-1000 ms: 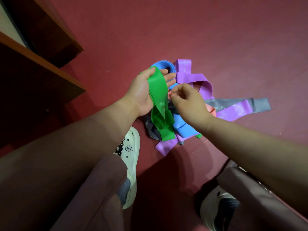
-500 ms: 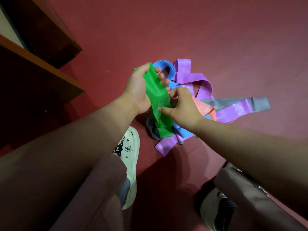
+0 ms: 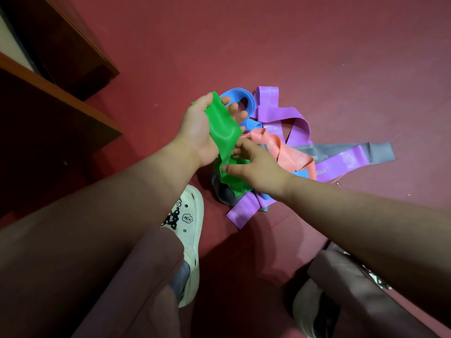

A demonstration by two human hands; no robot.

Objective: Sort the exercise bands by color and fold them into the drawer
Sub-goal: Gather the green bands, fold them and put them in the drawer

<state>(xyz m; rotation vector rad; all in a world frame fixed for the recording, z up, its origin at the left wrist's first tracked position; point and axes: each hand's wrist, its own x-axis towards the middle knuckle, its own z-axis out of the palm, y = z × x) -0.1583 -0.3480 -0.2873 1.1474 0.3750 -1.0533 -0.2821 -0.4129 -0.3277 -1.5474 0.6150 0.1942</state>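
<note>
Biggest thing first: the dark red carpet floor (image 3: 317, 57), flat and short-piled, with everything lying on it. On the left is a brown wooden unit (image 3: 61, 98) with hard, straight edges. It may be the drawer, but I can't tell from this angle, and no bands are in it that I can see.

In the middle of the floor is the pile of bands, all flat, thin, rubbery ribbons looped over each other: a long purple band (image 3: 280, 113), a matte grey band (image 3: 380, 152) stretching off to the right, a salmon band (image 3: 288, 152) and a blue band (image 3: 241, 93) curled at the far side. Near left of the pile is a cream clog (image 3: 188, 220).

The green band (image 3: 223, 123) is the one being worked on. It's held up just above the pile, smooth and a bit glossy, with a soft dent in it.

What changed: a second ago it hung in a long strip off an open left palm while the right hand fiddled near the top. Now the left hand (image 3: 195, 132) has closed its grip, thumb over the far end and fingers curled behind. The right hand (image 3: 258, 167) has dropped down and its grip pinches the lower part, bunching it. The dangling tail is shorter and more of the salmon band shows.

So I'd say the green fold has only just started, and the sorting is barely begun.
</note>
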